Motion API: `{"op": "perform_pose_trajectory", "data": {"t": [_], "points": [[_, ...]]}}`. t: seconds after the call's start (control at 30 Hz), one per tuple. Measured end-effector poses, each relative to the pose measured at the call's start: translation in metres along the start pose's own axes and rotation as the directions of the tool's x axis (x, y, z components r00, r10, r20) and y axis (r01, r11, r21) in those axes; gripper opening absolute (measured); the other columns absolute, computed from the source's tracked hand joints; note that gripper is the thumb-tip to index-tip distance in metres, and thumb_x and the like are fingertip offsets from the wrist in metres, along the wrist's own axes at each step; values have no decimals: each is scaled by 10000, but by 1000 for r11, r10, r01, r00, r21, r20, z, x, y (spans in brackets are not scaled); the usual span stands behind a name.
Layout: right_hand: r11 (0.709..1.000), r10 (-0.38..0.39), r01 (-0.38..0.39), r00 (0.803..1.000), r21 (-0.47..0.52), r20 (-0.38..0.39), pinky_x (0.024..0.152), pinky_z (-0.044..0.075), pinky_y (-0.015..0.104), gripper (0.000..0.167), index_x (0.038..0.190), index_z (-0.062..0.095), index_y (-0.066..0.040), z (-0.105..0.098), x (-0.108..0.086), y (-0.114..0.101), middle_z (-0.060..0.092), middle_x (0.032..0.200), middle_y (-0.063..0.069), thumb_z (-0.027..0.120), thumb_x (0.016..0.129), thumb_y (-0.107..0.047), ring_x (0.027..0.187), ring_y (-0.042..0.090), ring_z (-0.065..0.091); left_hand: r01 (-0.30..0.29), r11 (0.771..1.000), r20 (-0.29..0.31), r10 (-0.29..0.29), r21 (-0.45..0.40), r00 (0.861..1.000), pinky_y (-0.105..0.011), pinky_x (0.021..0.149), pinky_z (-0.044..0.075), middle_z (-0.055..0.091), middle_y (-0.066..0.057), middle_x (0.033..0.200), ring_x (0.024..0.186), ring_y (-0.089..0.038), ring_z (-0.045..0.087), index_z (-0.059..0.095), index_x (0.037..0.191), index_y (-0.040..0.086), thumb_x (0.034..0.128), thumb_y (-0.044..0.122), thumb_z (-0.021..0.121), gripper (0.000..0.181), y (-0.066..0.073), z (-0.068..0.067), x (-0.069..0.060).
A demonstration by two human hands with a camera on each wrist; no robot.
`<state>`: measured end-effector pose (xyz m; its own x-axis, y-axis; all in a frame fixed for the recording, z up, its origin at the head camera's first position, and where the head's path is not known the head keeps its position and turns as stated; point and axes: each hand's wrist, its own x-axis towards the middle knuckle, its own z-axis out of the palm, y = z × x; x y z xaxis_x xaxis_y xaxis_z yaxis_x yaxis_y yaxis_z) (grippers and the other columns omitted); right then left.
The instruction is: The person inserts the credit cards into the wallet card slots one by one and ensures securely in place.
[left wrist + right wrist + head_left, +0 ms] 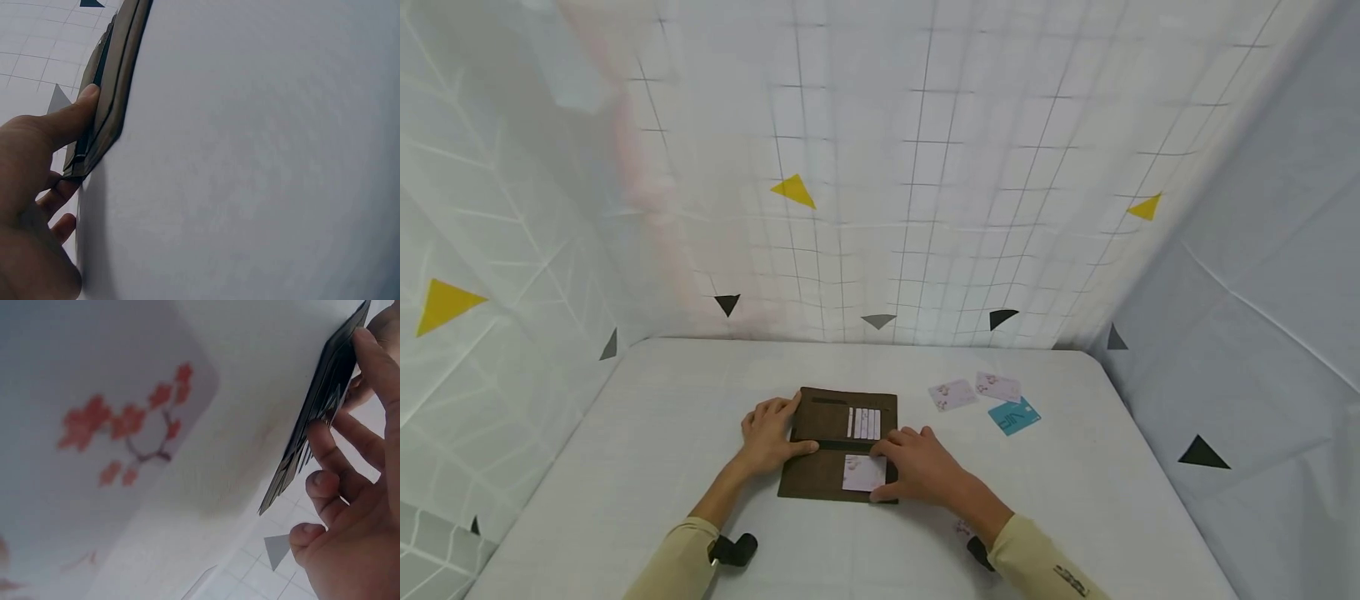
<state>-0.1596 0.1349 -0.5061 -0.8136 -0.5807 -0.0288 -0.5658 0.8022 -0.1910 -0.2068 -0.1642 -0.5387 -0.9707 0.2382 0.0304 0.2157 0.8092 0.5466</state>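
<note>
A brown wallet [820, 475] lies unfolded on the white table, its fold running left to right. Several cards [867, 423] stand in slots of its far half; a pale flowered card [862, 472] lies on the near half. My left hand [767, 437] grips the wallet's left side, thumb by the fold; in the left wrist view its thumb presses on the wallet [115, 81]. My right hand [921, 468] holds the flowered card at its right corners, forefinger at the far one, thumb at the near one. In the right wrist view its fingers touch the wallet [325, 381].
Two flowered cards [952, 395] [998, 387] and a blue card [1015, 416] lie at the table's back right. Another flowered card [962, 528] is partly hidden beneath my right wrist; it looms large in the right wrist view. Pale curtains surround the table [700, 367].
</note>
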Motion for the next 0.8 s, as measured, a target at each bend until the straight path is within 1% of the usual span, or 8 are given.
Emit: {"op": "perform_pose_trajectory", "data": {"t": [0.07, 0.2, 0.3, 0.43, 0.53, 0.67, 0.8], "points": [[999, 9, -10, 999, 32, 35, 826, 385, 377, 648, 1255, 643, -299, -3, -1, 0, 609, 1143, -104, 770, 746, -679, 1041, 117, 546, 0, 1000, 0, 0, -2, 1000, -683, 1074, 134, 475, -151, 1440, 1383, -418, 288, 327, 1577, 83, 783, 558, 809, 1044, -1, 0, 0], [995, 37, -45, 995, 90, 94, 926, 412, 437, 647, 1304, 636, -275, -7, -2, 3, 604, 1231, -74, 816, 765, -584, 1151, 147, 546, 0, 1000, 3, 0, -3, 1000, -678, 1076, 129, 470, -150, 1446, 1384, -413, 284, 319, 1580, 86, 784, 566, 806, 1049, -2, 1, 1], [993, 65, -73, 994, 94, 89, 947, 421, 453, 618, 1281, 654, -241, -6, -1, 5, 611, 1264, -44, 823, 775, -554, 1178, 167, 546, 0, 1000, 2, 0, -7, 1000, -674, 1076, 126, 469, -151, 1449, 1386, -411, 282, 319, 1581, 87, 783, 568, 806, 1051, -2, 1, 1], [992, 96, -100, 994, 72, 60, 907, 422, 425, 577, 1198, 680, -228, -3, 1, 6, 626, 1217, -44, 818, 763, -583, 1114, 156, 559, 4, 1000, 5, -4, -5, 1000, -672, 1077, 133, 468, -152, 1450, 1386, -412, 286, 320, 1581, 89, 786, 561, 806, 1044, -1, 1, 1], [993, 99, -102, 994, 60, 51, 863, 411, 396, 576, 1150, 696, -235, -2, 4, 5, 623, 1101, -83, 812, 740, -623, 1010, 120, 550, 7, 1000, 8, -7, 1, 1000, -669, 1078, 138, 466, -151, 1454, 1388, -410, 286, 316, 1583, 93, 791, 554, 804, 1038, -1, 1, 1], [996, 77, -79, 996, 41, 44, 797, 387, 360, 596, 1120, 708, -231, 0, 9, 1, 549, 933, -131, 797, 722, -665, 873, 75, 496, 7, 1000, 3, -7, 2, 1000, -667, 1077, 137, 467, -149, 1453, 1390, -408, 284, 318, 1582, 93, 792, 546, 808, 1035, -1, 1, 0], [998, 57, -58, 998, 16, 37, 768, 378, 339, 597, 1111, 709, -235, 2, 14, -5, 512, 892, -142, 793, 718, -677, 841, 57, 478, 6, 1000, 2, -6, -8, 1000, -668, 1076, 133, 473, -150, 1443, 1386, -410, 286, 319, 1581, 91, 789, 546, 811, 1038, -1, 1, 0]]}}
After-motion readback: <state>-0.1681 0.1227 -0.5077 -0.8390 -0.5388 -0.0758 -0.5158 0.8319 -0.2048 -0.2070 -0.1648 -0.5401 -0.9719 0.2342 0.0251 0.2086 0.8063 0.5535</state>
